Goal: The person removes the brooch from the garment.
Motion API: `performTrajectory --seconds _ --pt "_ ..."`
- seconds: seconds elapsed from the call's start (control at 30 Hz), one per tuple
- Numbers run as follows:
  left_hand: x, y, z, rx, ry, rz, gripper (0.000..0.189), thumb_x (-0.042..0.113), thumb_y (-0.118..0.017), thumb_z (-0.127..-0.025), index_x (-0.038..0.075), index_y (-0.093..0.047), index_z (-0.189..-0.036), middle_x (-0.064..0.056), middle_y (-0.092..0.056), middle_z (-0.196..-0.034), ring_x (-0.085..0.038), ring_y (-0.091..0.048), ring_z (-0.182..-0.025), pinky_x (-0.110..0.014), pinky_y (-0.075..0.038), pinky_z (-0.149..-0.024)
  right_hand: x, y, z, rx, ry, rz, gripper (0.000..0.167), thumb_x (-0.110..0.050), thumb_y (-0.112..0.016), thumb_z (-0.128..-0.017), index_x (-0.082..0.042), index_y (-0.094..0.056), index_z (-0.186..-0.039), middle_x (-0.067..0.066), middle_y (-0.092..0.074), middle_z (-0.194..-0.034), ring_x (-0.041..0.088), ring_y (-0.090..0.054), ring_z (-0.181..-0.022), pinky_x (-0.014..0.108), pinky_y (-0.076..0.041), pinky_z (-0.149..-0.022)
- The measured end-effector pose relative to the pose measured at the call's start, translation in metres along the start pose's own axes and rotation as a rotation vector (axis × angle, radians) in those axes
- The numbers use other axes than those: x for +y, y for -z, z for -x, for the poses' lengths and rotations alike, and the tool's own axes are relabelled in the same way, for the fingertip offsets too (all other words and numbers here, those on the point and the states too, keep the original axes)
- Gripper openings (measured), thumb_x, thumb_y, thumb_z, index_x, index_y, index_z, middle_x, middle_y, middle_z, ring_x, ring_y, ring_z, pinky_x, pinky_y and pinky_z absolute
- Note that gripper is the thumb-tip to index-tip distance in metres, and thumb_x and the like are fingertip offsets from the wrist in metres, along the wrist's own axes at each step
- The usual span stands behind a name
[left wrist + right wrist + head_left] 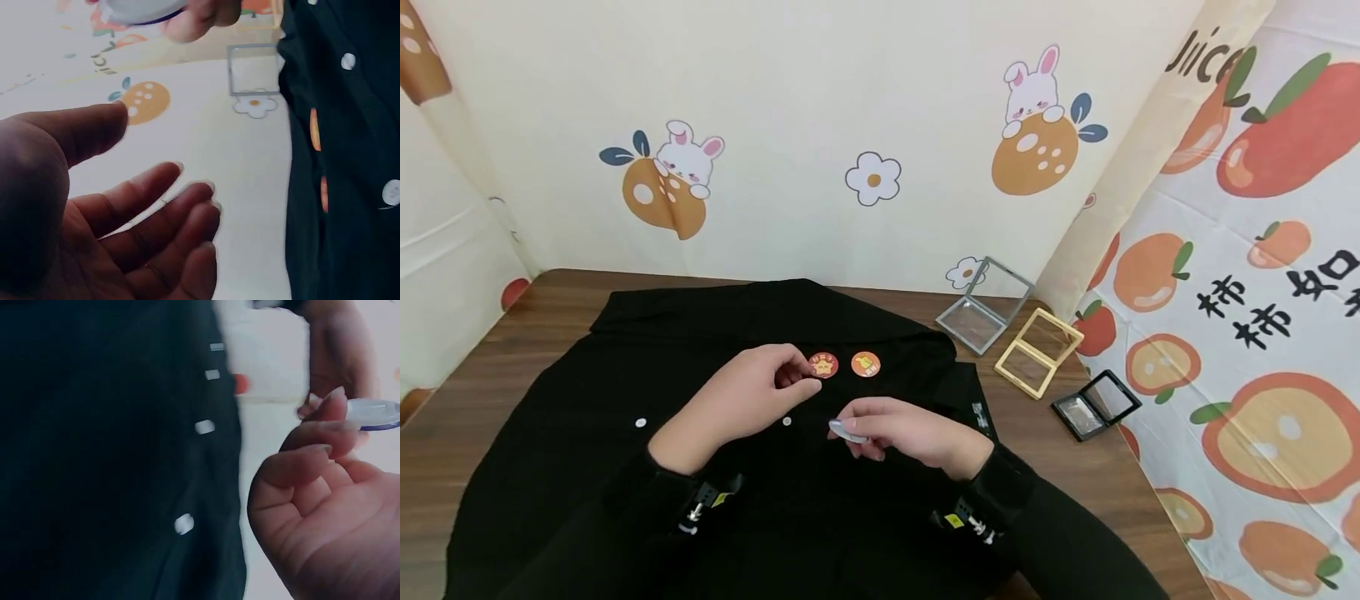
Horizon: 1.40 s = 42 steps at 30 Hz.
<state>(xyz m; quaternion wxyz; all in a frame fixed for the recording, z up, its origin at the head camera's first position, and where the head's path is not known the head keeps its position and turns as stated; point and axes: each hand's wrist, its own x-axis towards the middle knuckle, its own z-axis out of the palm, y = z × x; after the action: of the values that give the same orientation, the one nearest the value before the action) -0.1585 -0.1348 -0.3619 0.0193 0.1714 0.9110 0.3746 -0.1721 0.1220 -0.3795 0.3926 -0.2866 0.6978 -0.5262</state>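
A black garment (587,400) with white buttons (787,421) is spread on the table. My right hand (910,433) pinches a round, whitish badge (847,431) by its edge, above the cloth; its bluish rim shows in the wrist views. To its left hovers my left hand (745,396), fingers loosely bent and holding nothing, as the left wrist view shows. Just beyond the left fingertips, a red round badge (824,365) with a yellow star figure lies on the garment. An orange round badge (866,363) is beside it on the right.
At the table's right stand three opened hinged compact cases: a grey one (973,325), a gold one (1026,367) and a black one (1081,415). Brown wooden table (1037,467) borders the garment. Printed cloths (790,100) hang behind and at the sides.
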Motion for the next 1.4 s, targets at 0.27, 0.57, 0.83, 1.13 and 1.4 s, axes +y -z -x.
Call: performTrajectory --seconds 0.27,0.57,0.83,1.13,1.4 --pt "-0.025 -0.016 -0.008 -0.048 0.078 -0.194 0.052 0.033 -0.076 -0.094 0.001 -0.063 -0.133 -0.02 -0.06 -0.134 -0.038 -0.056 -0.124 -0.057 -0.047 -0.101 0.014 0.003 0.003 0.118 -0.174 0.345 0.024 -0.037 -0.059 -0.104 -0.015 -0.064 -0.111 -0.001 -0.065 -0.093 0.016 -0.06 -0.078 0.03 -0.05 -0.069" --pt "-0.041 -0.031 -0.016 -0.075 0.178 -0.203 0.064 0.038 -0.073 -0.095 -0.003 -0.057 -0.14 -0.025 -0.055 -0.142 -0.043 -0.052 -0.129 -0.059 -0.044 -0.104 0.025 0.031 0.004 0.347 -0.259 1.177 0.037 -0.052 -0.063 -0.098 -0.016 -0.063 -0.107 -0.009 -0.058 -0.083 0.006 -0.054 -0.067 0.029 -0.048 -0.062" --pt "-0.048 -0.037 -0.015 -0.082 0.208 -0.31 0.073 0.036 -0.079 -0.09 -0.004 -0.053 -0.145 -0.03 -0.047 -0.149 -0.05 -0.046 -0.134 -0.063 -0.041 -0.106 0.031 0.089 0.006 0.482 -0.356 1.228 0.043 -0.051 -0.062 -0.099 -0.01 -0.063 -0.11 0.001 -0.061 -0.091 0.016 -0.058 -0.073 0.038 -0.05 -0.066" --pt "-0.053 -0.036 -0.017 -0.224 0.214 -0.391 0.09 0.043 -0.083 -0.085 -0.002 -0.045 -0.153 -0.032 -0.029 -0.161 -0.055 -0.025 -0.147 -0.066 -0.025 -0.116 0.035 0.143 0.014 0.583 -0.447 1.21 0.046 -0.04 -0.056 -0.104 0.003 -0.059 -0.119 0.018 -0.059 -0.11 0.033 -0.059 -0.097 0.05 -0.048 -0.086" --pt "-0.057 -0.037 -0.017 -0.3 0.213 -0.388 0.099 0.051 -0.085 -0.081 0.002 -0.043 -0.156 -0.031 -0.024 -0.163 -0.054 -0.019 -0.149 -0.066 -0.021 -0.118 0.039 0.172 0.017 0.679 -0.533 1.139 0.042 -0.033 -0.052 -0.102 0.004 -0.057 -0.121 0.024 -0.055 -0.118 0.041 -0.058 -0.106 0.057 -0.049 -0.09"
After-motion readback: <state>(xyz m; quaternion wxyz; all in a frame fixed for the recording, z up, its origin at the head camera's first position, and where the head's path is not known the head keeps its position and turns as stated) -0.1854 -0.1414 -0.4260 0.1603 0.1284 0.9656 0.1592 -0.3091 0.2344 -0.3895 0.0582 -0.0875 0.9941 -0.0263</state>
